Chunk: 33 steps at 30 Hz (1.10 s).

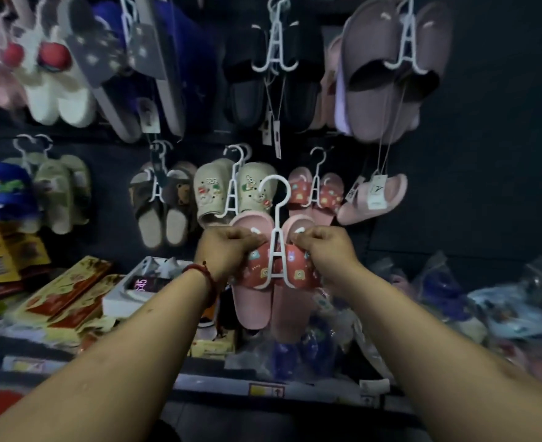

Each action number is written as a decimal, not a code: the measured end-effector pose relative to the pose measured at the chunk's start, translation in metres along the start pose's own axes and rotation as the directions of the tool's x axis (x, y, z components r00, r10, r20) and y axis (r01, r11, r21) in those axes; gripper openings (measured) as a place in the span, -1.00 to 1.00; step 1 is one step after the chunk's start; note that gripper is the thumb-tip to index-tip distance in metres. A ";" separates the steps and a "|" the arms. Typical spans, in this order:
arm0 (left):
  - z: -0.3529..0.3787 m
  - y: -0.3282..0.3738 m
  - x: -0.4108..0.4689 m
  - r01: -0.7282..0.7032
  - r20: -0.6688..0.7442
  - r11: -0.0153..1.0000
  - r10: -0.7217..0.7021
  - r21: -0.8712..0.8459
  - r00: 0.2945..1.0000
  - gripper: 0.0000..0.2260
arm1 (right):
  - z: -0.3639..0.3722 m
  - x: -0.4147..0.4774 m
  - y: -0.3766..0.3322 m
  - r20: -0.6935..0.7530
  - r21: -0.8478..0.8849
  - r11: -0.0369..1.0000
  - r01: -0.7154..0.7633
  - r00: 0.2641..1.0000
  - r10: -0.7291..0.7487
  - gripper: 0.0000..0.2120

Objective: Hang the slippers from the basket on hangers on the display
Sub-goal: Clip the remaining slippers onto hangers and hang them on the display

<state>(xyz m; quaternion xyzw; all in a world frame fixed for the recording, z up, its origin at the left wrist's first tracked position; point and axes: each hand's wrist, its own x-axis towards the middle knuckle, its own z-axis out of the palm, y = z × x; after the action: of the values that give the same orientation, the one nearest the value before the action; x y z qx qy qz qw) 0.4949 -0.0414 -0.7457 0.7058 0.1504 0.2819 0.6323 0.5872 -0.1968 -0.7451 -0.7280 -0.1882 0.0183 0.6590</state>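
Note:
A pair of pink slippers (254, 298) with red cartoon-print straps sits on a white plastic hanger (276, 218), held up in front of the dark display wall (454, 218). My left hand (228, 250) grips the left slipper near its strap and toe. My right hand (323, 248) grips the right slipper the same way. The hanger's hook points up, free of any peg. No basket is in view.
Many slipper pairs hang on white hangers: cream clogs (231, 189), matching red-strap slippers (317, 193), brown bear slippers (164, 205), mauve slides (387, 68), a tagged pink slide (375, 199). Below, a shelf holds boxes (68, 298) and bagged slippers (502, 307).

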 end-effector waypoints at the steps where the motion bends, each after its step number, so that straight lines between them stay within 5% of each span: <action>1: 0.008 -0.003 0.008 -0.001 0.009 1.000 0.001 0.008 1.000 -0.76 | -0.005 0.007 0.004 -0.017 -0.005 1.000 0.003 1.000 -0.004 -0.75; 17: 0.108 0.028 0.113 -0.122 0.064 0.991 0.118 0.049 0.991 -0.77 | -0.051 0.109 -0.008 -0.314 -0.136 0.985 0.102 0.939 -0.140 -0.74; 33: 0.146 0.013 0.164 -0.131 0.079 0.953 0.113 0.275 0.990 -0.71 | -0.063 0.164 0.015 -0.325 -0.234 0.972 -0.019 0.944 -0.060 -0.67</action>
<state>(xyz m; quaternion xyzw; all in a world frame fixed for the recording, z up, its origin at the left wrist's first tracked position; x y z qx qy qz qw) 0.7099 -0.0679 -0.7053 0.8043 0.1252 0.2743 0.5121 0.7607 -0.2091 -0.7147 -0.7913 -0.0839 -0.1331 0.5908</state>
